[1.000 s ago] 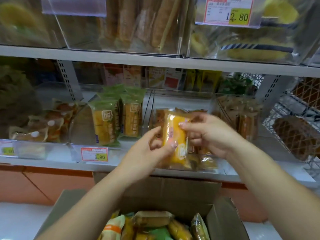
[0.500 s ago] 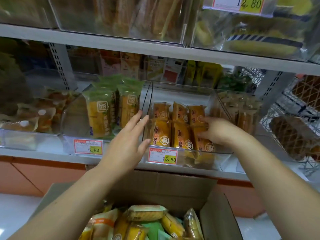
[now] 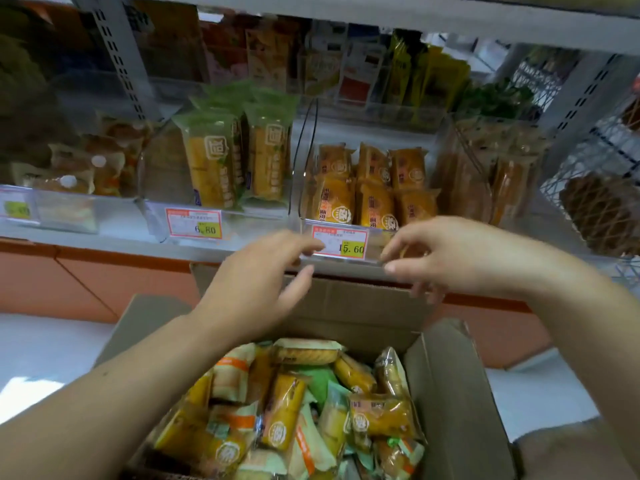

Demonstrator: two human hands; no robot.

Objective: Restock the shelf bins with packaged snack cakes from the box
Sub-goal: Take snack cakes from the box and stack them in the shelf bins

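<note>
Head view.

The left hand (image 3: 256, 282) is raised above the far flap of the cardboard box (image 3: 450, 393), forearm running up from the near left. Its back faces the camera. The fingers are straight to slightly bent and spread apart, and they hold nothing. The fingertips lie just left of the price label marked 15.60 (image 3: 341, 242).

The right hand (image 3: 460, 261) comes in from the near right at the same height, wrist bent so that the fingers point left. The fingers are loosely curled, thumb below and forefinger above with a gap between them, and nothing is held. The fingertips lie at the right end of the label strip. Motion blur leaves it unclear whether they touch the bin front.

The two hands are apart, with the label between them.

The clear bin (image 3: 298, 168) stands on the shelf (image 3: 104, 237) directly beyond the hands. It holds orange snack cakes (image 3: 367, 188) upright in two rows, three across.

The next bin to the left holds tall green-topped packs (image 3: 225, 157) above a label marked 6.80 (image 3: 194, 223).

The box sits open, nearest the camera, below the shelf edge. It is filled with loose packaged cakes (image 3: 294, 410) in orange, yellow and green wrappers.
</note>
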